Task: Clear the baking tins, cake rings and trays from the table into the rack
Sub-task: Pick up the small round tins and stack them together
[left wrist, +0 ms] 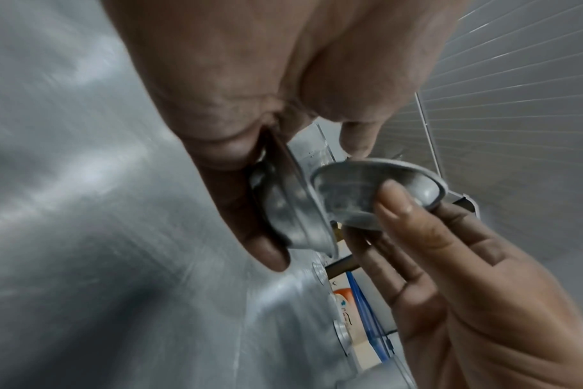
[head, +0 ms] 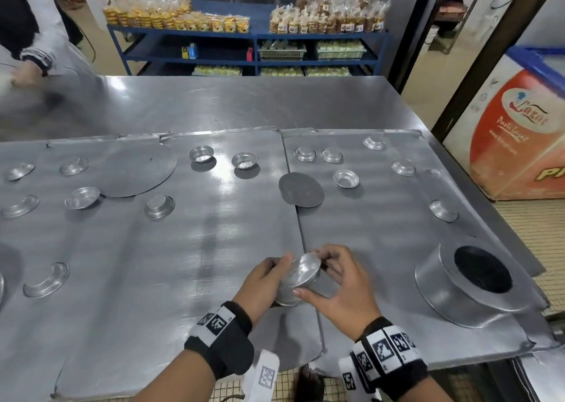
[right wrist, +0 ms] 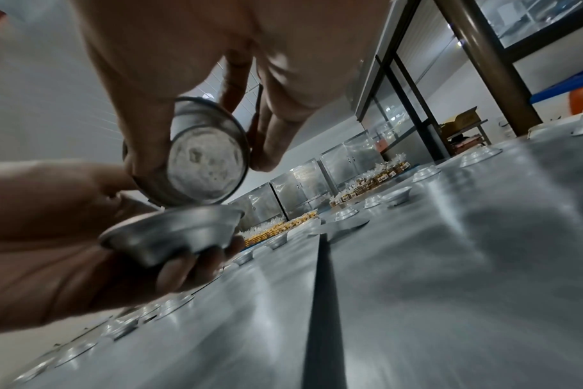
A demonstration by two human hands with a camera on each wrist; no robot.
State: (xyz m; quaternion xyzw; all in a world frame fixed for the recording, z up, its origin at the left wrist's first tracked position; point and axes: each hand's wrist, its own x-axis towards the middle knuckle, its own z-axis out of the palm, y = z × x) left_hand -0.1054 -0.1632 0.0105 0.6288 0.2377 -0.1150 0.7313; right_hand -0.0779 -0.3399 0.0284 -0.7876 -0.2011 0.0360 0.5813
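Note:
Above the seam between two flat metal trays, my hands each hold a small round baking tin. My left hand (head: 276, 279) grips one small tin (head: 286, 294) from the left; in the left wrist view this tin (left wrist: 293, 210) sits tilted in its curled fingers. My right hand (head: 321, 274) pinches a second tin (head: 307, 268) by the rim, its open side toward the first tin (right wrist: 173, 234). That second tin (right wrist: 207, 160) shows a pale dusty bottom. Their rims nearly touch (left wrist: 376, 189).
Several small tins lie scattered on the left tray (head: 153, 264) and right tray (head: 382, 233). A large round cake tin (head: 443, 288) stands at the right front. Two flat discs (head: 137, 169) (head: 301, 189) lie further back. Another person's arm (head: 33, 52) reaches over the far left corner.

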